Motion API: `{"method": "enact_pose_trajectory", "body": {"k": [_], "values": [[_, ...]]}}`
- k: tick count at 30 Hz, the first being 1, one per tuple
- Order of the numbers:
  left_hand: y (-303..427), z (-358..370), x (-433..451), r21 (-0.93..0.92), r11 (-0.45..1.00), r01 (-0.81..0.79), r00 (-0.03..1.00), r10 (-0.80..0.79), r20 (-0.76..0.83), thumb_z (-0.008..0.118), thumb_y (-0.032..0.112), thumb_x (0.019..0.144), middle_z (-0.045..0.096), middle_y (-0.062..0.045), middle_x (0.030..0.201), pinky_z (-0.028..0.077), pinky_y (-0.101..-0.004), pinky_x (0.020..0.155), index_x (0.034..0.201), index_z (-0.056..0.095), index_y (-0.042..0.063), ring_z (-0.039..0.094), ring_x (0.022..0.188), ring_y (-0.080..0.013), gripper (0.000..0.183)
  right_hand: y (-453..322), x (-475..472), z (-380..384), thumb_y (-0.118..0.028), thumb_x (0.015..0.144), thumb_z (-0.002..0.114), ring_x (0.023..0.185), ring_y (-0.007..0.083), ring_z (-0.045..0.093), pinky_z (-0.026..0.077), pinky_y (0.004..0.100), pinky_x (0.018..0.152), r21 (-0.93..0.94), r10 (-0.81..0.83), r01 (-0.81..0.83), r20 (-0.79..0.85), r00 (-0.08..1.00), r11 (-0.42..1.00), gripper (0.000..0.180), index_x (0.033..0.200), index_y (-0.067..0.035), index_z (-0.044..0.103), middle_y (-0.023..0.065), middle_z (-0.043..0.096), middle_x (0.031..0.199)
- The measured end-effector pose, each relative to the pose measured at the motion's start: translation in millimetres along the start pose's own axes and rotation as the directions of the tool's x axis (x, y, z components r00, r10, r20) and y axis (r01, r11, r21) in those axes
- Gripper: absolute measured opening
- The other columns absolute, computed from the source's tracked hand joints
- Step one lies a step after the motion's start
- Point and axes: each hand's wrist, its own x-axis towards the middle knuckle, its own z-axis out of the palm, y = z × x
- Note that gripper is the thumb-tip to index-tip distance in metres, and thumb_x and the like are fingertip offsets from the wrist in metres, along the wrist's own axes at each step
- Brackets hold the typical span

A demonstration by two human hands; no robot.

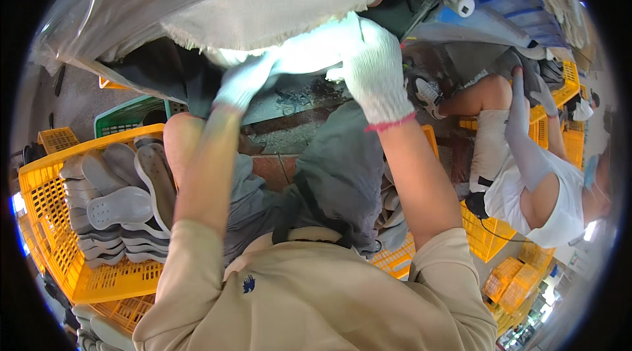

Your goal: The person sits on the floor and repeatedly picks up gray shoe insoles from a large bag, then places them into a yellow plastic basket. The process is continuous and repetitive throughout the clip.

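Both my hands wear white knit gloves and reach beneath the frayed cloth flap (pixel 276 10) of a plastic-draped work station. My right hand (pixel 377 64), with a pink cuff edge, is curled around the near end of a pale piece (pixel 308 52). Strong light washes the piece out, so its kind and outline cannot be told. On the other side, my left hand (pixel 245 79) is motion-blurred and meets the piece at its left end. Its fingers are hard to make out. Below them lies a dusty grey surface (pixel 291 101).
At left, a yellow plastic crate (pixel 118 284) holds stacked grey shoe soles (pixel 120 208); a green crate (pixel 131 111) stands behind it. Another yellow crate (pixel 395 257) with soles is by my right leg. Farther right sits a co-worker (pixel 543 193) in white, near more yellow crates (pixel 511 282).
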Motion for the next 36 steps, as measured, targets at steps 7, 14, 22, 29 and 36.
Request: {"method": "enact_pose_trajectory", "body": {"k": [7, 14, 22, 29, 36], "values": [[8.9, 91.9, -31.1, -0.064, 0.816, -0.574, 0.811, 0.557, -0.178, 0.071, 0.029, 0.102, 0.075, -0.013, 0.110, 0.055, -0.0409, 0.093, 0.120, 0.075, 0.002, 0.070, 0.103, -0.0274, 0.033, -36.6, -17.0, -46.3, -0.026, 0.091, 0.076, 0.110, 0.0370, 0.071, 0.055, 0.0416, 0.098, 0.596, 0.498, -0.668, 0.455, 0.738, 0.445, 0.049, 0.128, 0.003, 0.063, 0.0240, 0.071, 0.120], [78.5, 61.2, 0.2, -0.097, 0.877, -0.472, 0.876, 0.453, -0.168, 0.069, 0.035, 0.104, 0.074, -0.011, 0.121, 0.057, -0.0351, 0.093, 0.137, 0.068, -0.003, 0.069, 0.106, -0.0192, 0.050, 2.0, -18.8, -27.2, -0.025, 0.079, 0.080, 0.108, 0.0440, 0.072, 0.059, 0.0476, 0.092, 0.336, 0.371, -0.381, 0.098, 0.924, 0.861, 0.054, 0.123, 0.005, 0.069, 0.0250, 0.074, 0.117], [63.7, 63.3, -27.4, 0.035, 0.855, -0.518, 0.850, 0.519, -0.092, 0.059, 0.030, 0.110, 0.072, -0.013, 0.128, 0.056, -0.0381, 0.094, 0.141, 0.062, -0.001, 0.069, 0.112, -0.0221, 0.044, -23.8, 10.9, -49.6, -0.016, 0.083, 0.074, 0.102, 0.0353, 0.072, 0.058, 0.0437, 0.087, 0.285, 0.232, -0.320, 0.304, 0.924, 0.904, 0.034, 0.113, 0.001, 0.074, 0.0216, 0.073, 0.111], [51.7, 90.6, -41.3, -0.842, 0.526, 0.123, 0.934, 0.227, 0.278, 0.052, 0.023, 0.112, 0.074, -0.009, 0.125, 0.057, -0.0397, 0.100, 0.140, 0.064, 0.005, 0.072, 0.112, -0.0318, 0.036, -50.5, -57.3, -85.5, -0.006, 0.085, 0.069, 0.124, 0.0320, 0.063, 0.048, 0.0592, 0.102, -0.246, -0.062, 0.192, 0.453, 0.889, 0.950, 0.053, 0.138, -0.014, 0.069, 0.0104, 0.069, 0.130], [11.2, 51.3, -46.9, -0.789, -0.495, 0.363, 0.855, 0.514, 0.071, 0.055, 0.065, 0.101, 0.067, -0.018, 0.110, 0.056, -0.0542, 0.082, 0.128, 0.059, 0.000, 0.065, 0.099, -0.0384, 0.071, -115.5, -93.6, -15.4, -0.012, 0.094, 0.070, 0.097, 0.0273, 0.074, 0.059, 0.0408, 0.079, 0.188, -0.064, 0.055, 0.042, 0.997, 0.981, 0.046, 0.139, -0.015, 0.071, 0.0128, 0.075, 0.119]]}}
